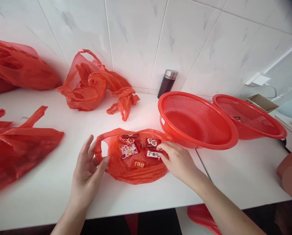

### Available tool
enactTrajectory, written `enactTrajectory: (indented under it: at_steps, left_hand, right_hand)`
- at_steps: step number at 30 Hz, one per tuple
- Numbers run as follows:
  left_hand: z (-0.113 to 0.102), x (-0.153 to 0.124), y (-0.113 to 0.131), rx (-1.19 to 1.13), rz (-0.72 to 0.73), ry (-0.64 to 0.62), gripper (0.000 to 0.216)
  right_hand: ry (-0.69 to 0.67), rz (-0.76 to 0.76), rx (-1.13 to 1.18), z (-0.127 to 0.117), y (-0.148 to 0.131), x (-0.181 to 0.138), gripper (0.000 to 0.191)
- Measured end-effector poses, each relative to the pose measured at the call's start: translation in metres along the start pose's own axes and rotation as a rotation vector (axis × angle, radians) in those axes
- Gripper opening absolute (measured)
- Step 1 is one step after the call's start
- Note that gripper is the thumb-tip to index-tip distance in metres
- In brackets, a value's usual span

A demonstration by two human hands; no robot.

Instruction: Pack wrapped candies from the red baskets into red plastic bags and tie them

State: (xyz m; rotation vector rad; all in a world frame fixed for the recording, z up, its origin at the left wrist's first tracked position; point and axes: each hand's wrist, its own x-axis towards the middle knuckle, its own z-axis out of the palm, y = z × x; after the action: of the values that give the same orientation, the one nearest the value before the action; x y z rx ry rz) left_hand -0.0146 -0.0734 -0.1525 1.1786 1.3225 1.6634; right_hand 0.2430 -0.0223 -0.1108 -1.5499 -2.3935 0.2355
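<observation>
A small red plastic bag (136, 171) lies open on the white counter (69, 137) in front of me. Several red and white candy packets (128, 150) lie on it. My left hand (87, 169) holds the bag's left handle loop, thumb pressed against the plastic. My right hand (177, 160) pinches a red and white candy packet (152, 154) at the bag's right side.
Two red mesh colander baskets (197, 143) (270, 132) stand to the right. A dark flask (167, 83) stands against the tiled wall. More red bags lie behind (92, 81), at far left (18, 147) and top left (16, 65). Another person's body part (291, 173) shows at the right edge.
</observation>
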Motion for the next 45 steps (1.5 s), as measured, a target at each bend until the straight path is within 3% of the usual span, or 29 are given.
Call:
enactTrajectory:
  at_steps: [3,8,12,15,20,28,33,40,45]
  left_hand:
    - [0.003,-0.001,0.003,0.008,-0.016,0.017,0.075]
    - [0.006,-0.003,0.006,0.001,-0.018,0.05,0.074]
    - [0.004,-0.002,0.004,0.008,-0.016,0.025,0.076]
    - [0.004,-0.002,0.004,0.007,-0.018,0.032,0.075]
    - [0.007,-0.003,0.007,0.002,-0.015,0.043,0.074]
    - [0.007,-0.003,0.007,0.022,-0.023,0.048,0.074]
    - [0.003,-0.002,0.001,0.007,-0.008,0.029,0.073]
    - [0.003,-0.005,-0.002,-0.002,0.119,0.016,0.07]
    - [0.002,-0.004,-0.003,0.013,0.098,0.02,0.07]
  right_hand:
    - [-0.034,-0.02,0.078,0.006,-0.01,-0.003,0.005]
    - [-0.04,-0.057,0.016,0.031,-0.03,-0.005,0.025]
    - [-0.055,-0.09,0.023,0.037,-0.037,-0.007,0.015]
    - [-0.013,-0.055,0.117,0.027,-0.034,-0.005,0.01]
    - [0.114,0.074,0.171,0.013,-0.016,0.009,0.02]
    - [0.066,0.11,0.128,0.02,0.0,0.012,0.015]
    - [-0.074,0.014,0.23,0.01,-0.005,0.015,0.018]
    - [0.06,-0.106,0.041,0.031,-0.028,0.059,0.022]
    - [0.059,-0.185,-0.084,0.044,-0.035,0.081,0.019]
